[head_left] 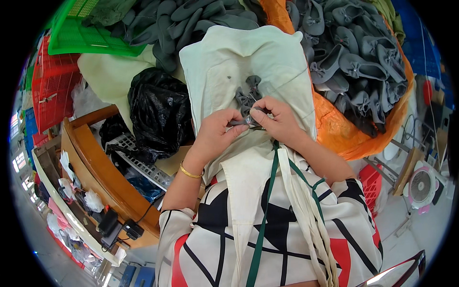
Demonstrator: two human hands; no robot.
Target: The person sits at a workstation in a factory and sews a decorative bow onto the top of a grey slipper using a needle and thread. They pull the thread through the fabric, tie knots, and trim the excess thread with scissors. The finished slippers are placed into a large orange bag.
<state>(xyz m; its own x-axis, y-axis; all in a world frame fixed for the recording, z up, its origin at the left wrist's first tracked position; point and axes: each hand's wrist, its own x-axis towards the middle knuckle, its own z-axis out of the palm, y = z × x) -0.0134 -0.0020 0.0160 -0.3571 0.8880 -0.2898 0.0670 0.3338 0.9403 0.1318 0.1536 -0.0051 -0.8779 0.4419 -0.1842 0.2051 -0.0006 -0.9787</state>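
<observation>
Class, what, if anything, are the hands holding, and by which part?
Left hand and right hand together pinch a small grey piece; exactly which part is hidden.

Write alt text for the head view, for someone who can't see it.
A person's left hand and right hand pinch a small grey piece above a pale cloth in front of them, where more grey fabric lies. Ahead to the right, an orange sack holds many grey shoes; to the left sits a black plastic bag.
</observation>
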